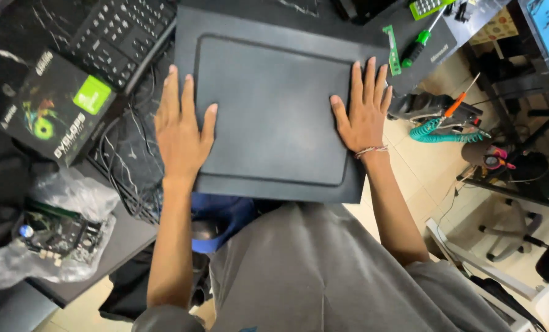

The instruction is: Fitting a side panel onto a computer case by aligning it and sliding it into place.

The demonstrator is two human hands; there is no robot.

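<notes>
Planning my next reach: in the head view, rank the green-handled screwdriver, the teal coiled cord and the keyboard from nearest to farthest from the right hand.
1. Green-handled screwdriver, just above the right hand.
2. Teal coiled cord, off to its right; nearly as close.
3. Keyboard, far across at upper left.

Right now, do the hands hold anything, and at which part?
Nothing is gripped. Both the left hand and the right hand lie flat, fingers spread, on top of the dark metal panel, near its left and right edges.
</notes>
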